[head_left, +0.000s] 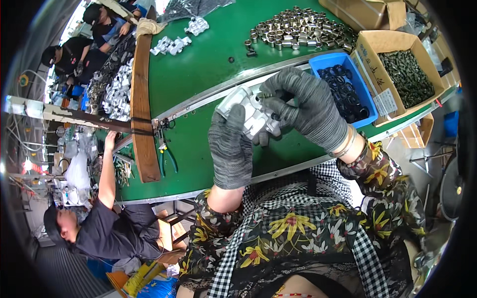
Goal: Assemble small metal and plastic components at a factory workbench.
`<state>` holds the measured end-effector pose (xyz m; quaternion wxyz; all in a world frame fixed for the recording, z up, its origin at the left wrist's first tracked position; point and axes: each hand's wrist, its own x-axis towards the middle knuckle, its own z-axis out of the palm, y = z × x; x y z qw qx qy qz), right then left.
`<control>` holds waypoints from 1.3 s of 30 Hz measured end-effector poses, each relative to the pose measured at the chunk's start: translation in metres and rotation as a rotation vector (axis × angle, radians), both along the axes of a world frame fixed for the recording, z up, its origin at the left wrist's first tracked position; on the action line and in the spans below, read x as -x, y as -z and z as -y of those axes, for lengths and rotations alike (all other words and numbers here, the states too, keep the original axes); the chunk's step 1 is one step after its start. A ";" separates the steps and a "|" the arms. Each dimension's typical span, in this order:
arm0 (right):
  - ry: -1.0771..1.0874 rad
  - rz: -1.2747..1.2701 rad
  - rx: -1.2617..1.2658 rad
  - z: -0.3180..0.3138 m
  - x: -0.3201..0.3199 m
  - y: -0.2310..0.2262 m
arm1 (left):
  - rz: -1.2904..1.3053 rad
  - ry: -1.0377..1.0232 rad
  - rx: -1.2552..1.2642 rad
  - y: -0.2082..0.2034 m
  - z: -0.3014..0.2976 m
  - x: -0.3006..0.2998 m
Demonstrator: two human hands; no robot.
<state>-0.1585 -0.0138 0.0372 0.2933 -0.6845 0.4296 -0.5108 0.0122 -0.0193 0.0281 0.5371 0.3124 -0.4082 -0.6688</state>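
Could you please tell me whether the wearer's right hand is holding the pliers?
No, the pliers lie on the green table, while the right hand is at the silver metal part.

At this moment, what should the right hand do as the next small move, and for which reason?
Probably the right hand should press gently toward the silvery casting: its fingertips are at the casting's edge, and the left hand grips the other side. What the right fingertips pinch, if anything, is mostly hidden.
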 end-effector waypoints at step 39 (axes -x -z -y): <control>0.181 -0.724 0.284 0.021 -0.027 0.004 | 0.593 -0.698 0.538 0.029 -0.016 0.003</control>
